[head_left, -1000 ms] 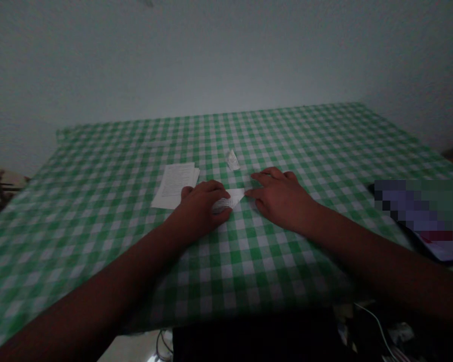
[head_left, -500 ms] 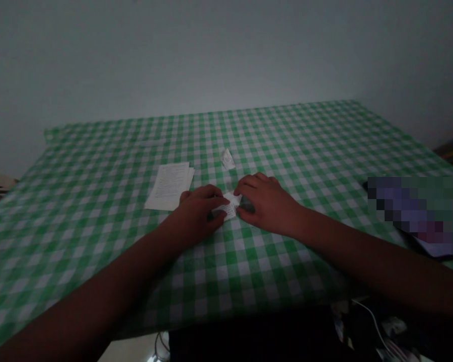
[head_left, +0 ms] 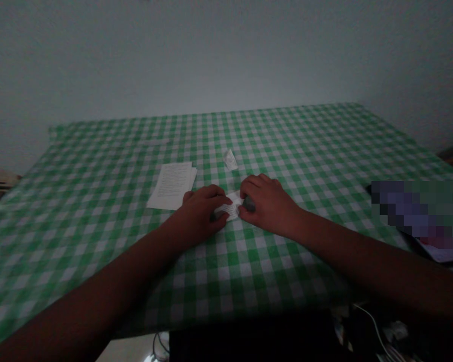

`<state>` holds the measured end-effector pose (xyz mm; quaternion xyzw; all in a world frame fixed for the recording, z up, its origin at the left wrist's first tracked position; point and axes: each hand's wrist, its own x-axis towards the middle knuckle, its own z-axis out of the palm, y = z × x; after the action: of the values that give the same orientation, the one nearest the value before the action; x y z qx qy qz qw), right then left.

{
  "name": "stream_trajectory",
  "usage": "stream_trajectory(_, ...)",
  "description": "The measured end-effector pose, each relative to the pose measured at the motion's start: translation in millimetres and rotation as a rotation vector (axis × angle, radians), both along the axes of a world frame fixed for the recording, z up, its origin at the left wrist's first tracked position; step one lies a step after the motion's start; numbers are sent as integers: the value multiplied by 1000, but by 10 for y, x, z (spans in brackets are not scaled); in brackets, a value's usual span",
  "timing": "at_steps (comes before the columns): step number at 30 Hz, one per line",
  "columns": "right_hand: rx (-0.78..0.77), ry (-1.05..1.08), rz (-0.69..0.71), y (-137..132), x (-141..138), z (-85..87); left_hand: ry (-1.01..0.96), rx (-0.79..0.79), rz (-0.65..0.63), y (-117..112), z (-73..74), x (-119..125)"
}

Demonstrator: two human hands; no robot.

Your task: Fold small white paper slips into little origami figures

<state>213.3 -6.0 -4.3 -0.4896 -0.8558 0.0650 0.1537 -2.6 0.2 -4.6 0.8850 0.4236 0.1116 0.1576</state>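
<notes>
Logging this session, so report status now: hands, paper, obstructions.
Left hand, right hand both on folded printed paper. Printed sheets beside left hand. Paper scrap ahead.

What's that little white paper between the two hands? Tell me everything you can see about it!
The little paper is white and looks folded into a flat, narrow strip, with tiny dark printed lines too small to read. It lies on the green-and-white checked tablecloth, between the two hands. The fingers of the left hand cover its left end, and the right hand touches its right end, so neither end shows.
</notes>
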Motion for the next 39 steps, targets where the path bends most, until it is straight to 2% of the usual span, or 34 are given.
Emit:
stream_trajectory(8,38,2,-154,160,80,-54,-43,-19,8,29,-4,-20)
stream_trajectory(11,50,7,-162,193,100,-53,-57,-15,-8,37,10,-25)
stream_trajectory(15,58,60,-42,202,133,-6,-71,-31,-27,46,16,-31)
stream_trajectory(20,47,78,386,175,174,59,-72,-33,-44,55,13,-47)
stream_trajectory(23,19,33,512,151,175,63,-78,-44,-61,61,12,-57)
stream_trajectory(31,-57,-67,496,56,158,141,-78,-62,-39,57,5,-41)
stream_trajectory(39,-20,-188,413,-209,137,172,-98,-60,-8,53,-12,-38)
